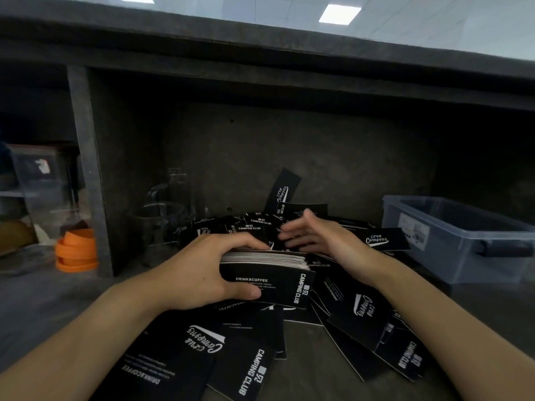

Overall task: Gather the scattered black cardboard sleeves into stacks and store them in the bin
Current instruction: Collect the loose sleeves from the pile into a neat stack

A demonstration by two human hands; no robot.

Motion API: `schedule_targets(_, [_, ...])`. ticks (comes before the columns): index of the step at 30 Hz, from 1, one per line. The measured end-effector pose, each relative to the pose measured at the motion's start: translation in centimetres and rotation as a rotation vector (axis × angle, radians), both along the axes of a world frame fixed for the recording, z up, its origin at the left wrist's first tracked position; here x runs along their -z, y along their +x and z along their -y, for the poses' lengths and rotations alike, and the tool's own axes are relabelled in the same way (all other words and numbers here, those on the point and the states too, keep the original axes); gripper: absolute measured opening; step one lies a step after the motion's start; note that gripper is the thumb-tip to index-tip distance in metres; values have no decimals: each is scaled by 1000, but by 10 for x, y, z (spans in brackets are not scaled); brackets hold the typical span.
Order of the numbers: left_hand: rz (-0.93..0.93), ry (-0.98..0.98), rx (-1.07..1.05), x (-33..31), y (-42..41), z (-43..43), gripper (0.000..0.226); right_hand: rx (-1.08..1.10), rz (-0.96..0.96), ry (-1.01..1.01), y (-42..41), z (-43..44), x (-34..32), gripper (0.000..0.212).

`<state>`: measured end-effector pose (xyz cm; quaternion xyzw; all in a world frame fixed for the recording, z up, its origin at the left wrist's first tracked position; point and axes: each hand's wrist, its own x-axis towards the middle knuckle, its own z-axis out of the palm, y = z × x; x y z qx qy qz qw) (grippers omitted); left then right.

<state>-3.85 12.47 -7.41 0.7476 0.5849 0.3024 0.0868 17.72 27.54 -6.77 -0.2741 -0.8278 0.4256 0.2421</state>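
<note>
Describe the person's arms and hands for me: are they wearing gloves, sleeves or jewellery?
Nothing is worn that shows. The left hand and right hand have no gloves or rings, and the left forearm and right forearm carry no sleeve, watch or bracelet. The right hand is blurred, so small details there are uncertain.

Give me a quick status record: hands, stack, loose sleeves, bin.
left hand: grips the stack of sleeves
right hand: open, blurred, over the pile
loose sleeves: many, scattered around and under both hands
bin: right side, open-topped, no sleeves seen inside
status: stack not yet in bin
</note>
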Motion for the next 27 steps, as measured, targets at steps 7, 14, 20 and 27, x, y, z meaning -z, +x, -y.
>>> schedule_targets(7, [15,-25,-7,-1,1,1,56,304,528,387,31,-46,9,94])
schedule_targets(14, [25,-37,-2,-1,0,1,56,322,528,461,42,-56,8,68])
schedule_targets(20, [20,-41,-4,-1,0,0,55,323,377,513,43,-57,4,19])
schedule_targets(27, [-38,9,-26,3,-5,-2,59,504,-87,665,44,-58,-3,15])
